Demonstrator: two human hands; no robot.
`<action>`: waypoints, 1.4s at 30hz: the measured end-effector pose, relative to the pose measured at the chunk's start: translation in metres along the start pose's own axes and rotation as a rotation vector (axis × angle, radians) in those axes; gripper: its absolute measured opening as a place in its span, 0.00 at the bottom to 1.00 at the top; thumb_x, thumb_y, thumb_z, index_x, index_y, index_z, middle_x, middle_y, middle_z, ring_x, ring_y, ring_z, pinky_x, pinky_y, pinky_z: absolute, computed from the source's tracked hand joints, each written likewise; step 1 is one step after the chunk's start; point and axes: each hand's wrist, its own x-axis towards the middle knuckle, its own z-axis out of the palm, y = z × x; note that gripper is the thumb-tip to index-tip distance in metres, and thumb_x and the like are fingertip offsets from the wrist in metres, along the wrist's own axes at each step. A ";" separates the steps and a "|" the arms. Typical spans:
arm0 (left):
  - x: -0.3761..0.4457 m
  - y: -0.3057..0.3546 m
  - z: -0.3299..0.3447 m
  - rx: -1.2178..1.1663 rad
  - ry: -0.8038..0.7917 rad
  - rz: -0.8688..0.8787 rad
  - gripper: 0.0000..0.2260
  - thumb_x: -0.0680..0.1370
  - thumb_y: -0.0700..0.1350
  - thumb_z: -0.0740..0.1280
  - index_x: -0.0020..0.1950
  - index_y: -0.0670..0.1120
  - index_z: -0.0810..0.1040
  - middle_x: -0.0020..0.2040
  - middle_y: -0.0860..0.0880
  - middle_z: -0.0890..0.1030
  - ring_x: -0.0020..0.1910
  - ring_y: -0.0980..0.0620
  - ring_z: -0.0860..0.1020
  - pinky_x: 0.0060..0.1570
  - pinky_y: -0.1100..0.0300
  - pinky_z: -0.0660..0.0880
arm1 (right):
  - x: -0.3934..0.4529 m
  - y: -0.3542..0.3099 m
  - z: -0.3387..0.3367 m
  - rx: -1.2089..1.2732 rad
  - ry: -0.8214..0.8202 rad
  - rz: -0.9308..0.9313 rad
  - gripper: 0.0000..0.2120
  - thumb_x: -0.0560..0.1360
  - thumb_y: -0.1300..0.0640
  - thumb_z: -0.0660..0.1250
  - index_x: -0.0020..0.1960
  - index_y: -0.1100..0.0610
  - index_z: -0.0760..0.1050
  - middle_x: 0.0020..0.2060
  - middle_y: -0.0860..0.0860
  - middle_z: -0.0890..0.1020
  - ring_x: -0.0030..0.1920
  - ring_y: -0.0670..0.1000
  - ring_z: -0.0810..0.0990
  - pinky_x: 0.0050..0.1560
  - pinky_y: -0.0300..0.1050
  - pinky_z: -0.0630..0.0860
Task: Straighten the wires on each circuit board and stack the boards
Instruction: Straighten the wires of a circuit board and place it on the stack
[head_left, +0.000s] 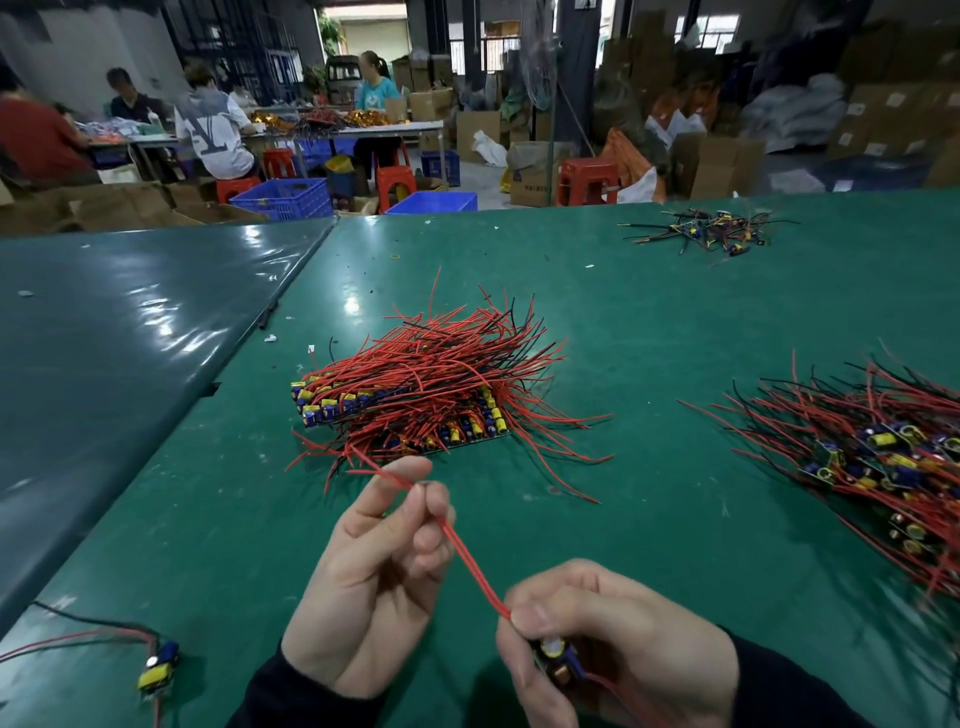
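Observation:
My right hand (618, 644) grips a small circuit board (558, 657) with a capacitor and blue parts, low in the view. A pair of red wires (467, 564) runs from that board up and left. My left hand (374, 571) pinches those wires between thumb and fingertips, and their ends stick out past the fingers. Beyond my hands, a stack of boards (415, 410) lies on the green table (649, 322), its red and black wires fanning to the right. A loose heap of boards (872, 452) with tangled wires lies at the right.
A single board (158, 670) with red and black wires lies at the lower left. A small pile of parts and wire scraps (711, 234) sits far right on the table. A darker table (119, 332) adjoins at the left. People sit working at a far bench.

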 end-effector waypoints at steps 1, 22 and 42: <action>0.000 0.001 0.000 0.054 0.006 0.003 0.23 0.45 0.42 0.85 0.38 0.45 0.84 0.29 0.48 0.76 0.22 0.58 0.71 0.21 0.70 0.70 | 0.000 0.000 0.000 -0.024 0.003 0.008 0.10 0.73 0.53 0.62 0.36 0.53 0.79 0.26 0.45 0.79 0.27 0.42 0.74 0.30 0.38 0.63; 0.006 -0.003 -0.004 0.328 0.100 0.064 0.11 0.72 0.44 0.63 0.46 0.45 0.84 0.28 0.50 0.68 0.25 0.57 0.64 0.22 0.67 0.66 | 0.006 0.005 -0.001 -0.133 0.217 -0.033 0.11 0.72 0.57 0.61 0.33 0.56 0.77 0.22 0.50 0.76 0.21 0.45 0.72 0.26 0.35 0.68; 0.006 -0.014 -0.008 0.659 0.167 0.091 0.08 0.75 0.38 0.63 0.50 0.39 0.80 0.40 0.38 0.84 0.37 0.45 0.84 0.33 0.62 0.79 | 0.005 0.017 0.000 -0.678 0.532 -0.028 0.12 0.74 0.61 0.63 0.33 0.55 0.79 0.24 0.50 0.78 0.26 0.50 0.76 0.30 0.42 0.74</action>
